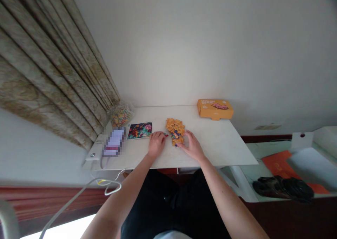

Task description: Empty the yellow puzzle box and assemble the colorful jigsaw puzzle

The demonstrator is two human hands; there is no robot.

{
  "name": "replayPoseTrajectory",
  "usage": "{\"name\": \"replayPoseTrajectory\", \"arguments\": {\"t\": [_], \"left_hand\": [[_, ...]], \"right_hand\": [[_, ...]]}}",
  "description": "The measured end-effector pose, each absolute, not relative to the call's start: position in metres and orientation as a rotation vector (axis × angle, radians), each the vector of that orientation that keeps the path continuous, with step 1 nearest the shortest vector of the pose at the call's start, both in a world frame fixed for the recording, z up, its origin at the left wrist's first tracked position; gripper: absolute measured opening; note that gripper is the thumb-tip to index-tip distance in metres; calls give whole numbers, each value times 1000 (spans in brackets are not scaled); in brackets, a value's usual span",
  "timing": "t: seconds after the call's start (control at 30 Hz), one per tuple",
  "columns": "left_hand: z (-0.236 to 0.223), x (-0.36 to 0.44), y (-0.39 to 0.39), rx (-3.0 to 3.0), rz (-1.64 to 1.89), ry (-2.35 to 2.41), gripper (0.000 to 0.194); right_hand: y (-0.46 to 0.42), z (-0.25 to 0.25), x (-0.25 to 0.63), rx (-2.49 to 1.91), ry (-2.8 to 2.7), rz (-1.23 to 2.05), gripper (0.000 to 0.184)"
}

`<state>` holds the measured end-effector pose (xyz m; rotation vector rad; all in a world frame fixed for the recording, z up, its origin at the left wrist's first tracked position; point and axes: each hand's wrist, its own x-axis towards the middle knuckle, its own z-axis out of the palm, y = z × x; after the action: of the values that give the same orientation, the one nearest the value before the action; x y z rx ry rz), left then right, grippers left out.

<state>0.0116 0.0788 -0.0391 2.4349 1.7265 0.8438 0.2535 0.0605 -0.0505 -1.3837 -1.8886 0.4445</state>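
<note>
A pile of orange jigsaw pieces (175, 127) lies in the middle of the white table (223, 144). My right hand (192, 146) rests at the pile's near right edge, its fingers spread and touching the pieces. My left hand (156, 143) is curled in a loose fist just left of the pile, with a small red bit showing at its fingertips. A colourful flower picture card (139, 130) lies beside the left hand.
An orange puzzle box (215, 109) stands at the table's back right. A clear bag of coloured bits (121, 114) sits at the back left by the curtain (52, 73). A white charger and cable (94, 154) lie on the left edge. Dark shoes (283, 188) lie on the floor to the right.
</note>
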Motion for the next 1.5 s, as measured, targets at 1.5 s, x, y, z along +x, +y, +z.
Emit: {"name": "replayPoseTrajectory", "arguments": {"t": [1.5], "left_hand": [[-31, 24, 103, 2228, 838, 1699, 44]], "right_hand": [[84, -63, 232, -1447, -1785, 318, 49]]}}
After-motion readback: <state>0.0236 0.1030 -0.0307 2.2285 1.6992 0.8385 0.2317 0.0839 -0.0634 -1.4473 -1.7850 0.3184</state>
